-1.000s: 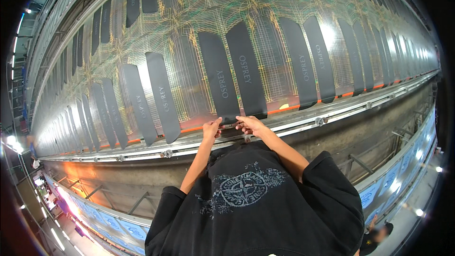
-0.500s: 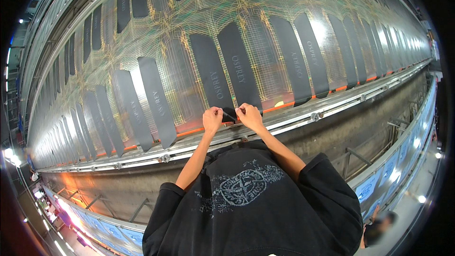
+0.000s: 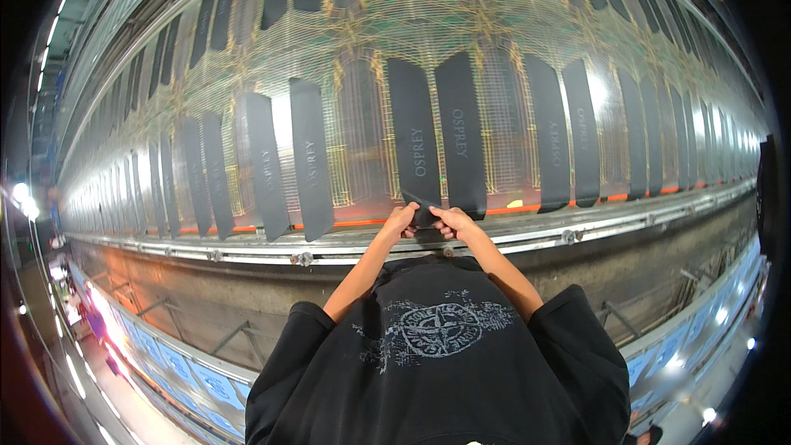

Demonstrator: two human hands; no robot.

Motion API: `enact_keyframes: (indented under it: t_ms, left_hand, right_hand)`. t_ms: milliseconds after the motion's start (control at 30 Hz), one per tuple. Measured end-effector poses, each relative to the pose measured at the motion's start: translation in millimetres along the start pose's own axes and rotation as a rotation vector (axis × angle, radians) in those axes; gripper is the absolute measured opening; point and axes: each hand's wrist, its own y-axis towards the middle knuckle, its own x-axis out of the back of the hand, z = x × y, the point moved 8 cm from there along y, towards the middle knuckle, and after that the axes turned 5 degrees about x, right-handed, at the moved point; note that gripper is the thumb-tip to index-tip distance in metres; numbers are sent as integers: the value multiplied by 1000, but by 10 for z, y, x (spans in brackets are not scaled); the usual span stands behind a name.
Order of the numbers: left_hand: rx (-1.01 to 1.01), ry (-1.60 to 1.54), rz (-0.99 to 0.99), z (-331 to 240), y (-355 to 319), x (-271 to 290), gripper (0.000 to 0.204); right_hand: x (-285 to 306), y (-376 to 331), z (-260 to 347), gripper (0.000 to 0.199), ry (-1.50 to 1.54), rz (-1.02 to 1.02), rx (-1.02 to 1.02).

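A long table carries a green and yellow gridded sheet (image 3: 362, 115) with many black fabric strips laid in rows. My left hand (image 3: 400, 220) and my right hand (image 3: 451, 221) meet at the near end of one black strip (image 3: 414, 140), pinching its lower edge, which lifts slightly off the sheet. A second black strip (image 3: 461, 132) lies right beside it. Both forearms come up from my dark sweatshirt (image 3: 437, 363) with a pale round print.
A metal rail (image 3: 297, 249) with bolts runs along the table's near edge, above an orange stripe. More black strips (image 3: 309, 156) stretch left and right. Below the rail are a dark frame with braces (image 3: 239, 334) and a bright floor at the lower corners.
The view has shifted so the strips sit more to the right. Both hands stay at the same strip's near end, and its lower edge has come up a little.
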Motion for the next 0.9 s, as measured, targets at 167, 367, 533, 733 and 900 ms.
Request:
enact_keyframes:
  t_ms: [167,367,533,733,900]
  left_hand:
    - [15,-294,221,-80,-8,-108,28]
    - [-528,-337,279,-2051,-1395,-160,25]
    - [-1246,14,642,-3503,-3982,-170,31]
    - [-1185,-81,-34,-3520,-3170,198,24]
    - [-999,-94,-75,-2600,-1622,315,21]
  right_hand:
    - [-121,116,-83,36,515,116,-20]
    - [-501,-1326,2466,19,308,-8,781]
    - [-1505,-3703,3929,33,27,161,1510]
    - [-1267,-2722,3857,32,-9,-41,1300]
    - [-687,-1221,2955,22,-183,-233,1117]
